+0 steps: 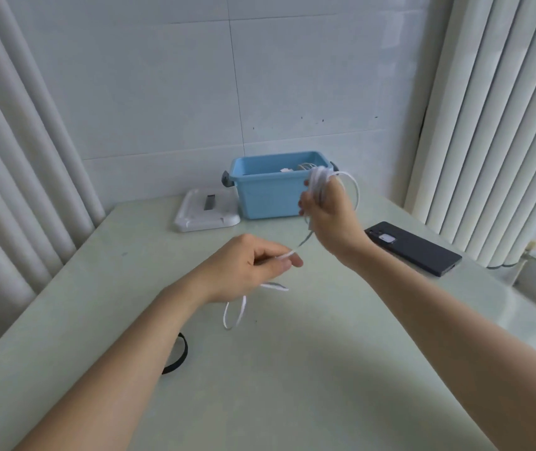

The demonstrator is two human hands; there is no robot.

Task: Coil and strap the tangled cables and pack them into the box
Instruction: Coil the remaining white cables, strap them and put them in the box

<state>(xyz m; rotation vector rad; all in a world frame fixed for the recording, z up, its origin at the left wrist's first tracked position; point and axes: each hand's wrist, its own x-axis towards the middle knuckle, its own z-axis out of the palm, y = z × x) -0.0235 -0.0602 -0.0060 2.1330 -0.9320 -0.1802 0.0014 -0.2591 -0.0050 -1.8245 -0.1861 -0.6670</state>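
A thin white flat cable (319,185) is wound in several loops around the fingers of the right hand (328,216), which is curled closed on the coil and raised in front of the right end of the light blue plastic box (270,196). The cable's loose run slants down to the left hand (250,268), which pinches it between thumb and forefinger; below that hand a slack loop reaches the pale green table (292,369). White cable bundles (296,168) lie inside the box. A white plastic lid (206,211) lies just left of the box, a black phone (413,247) lies to the right, and a black strap loop (180,356) lies near, partly hidden under the left forearm.
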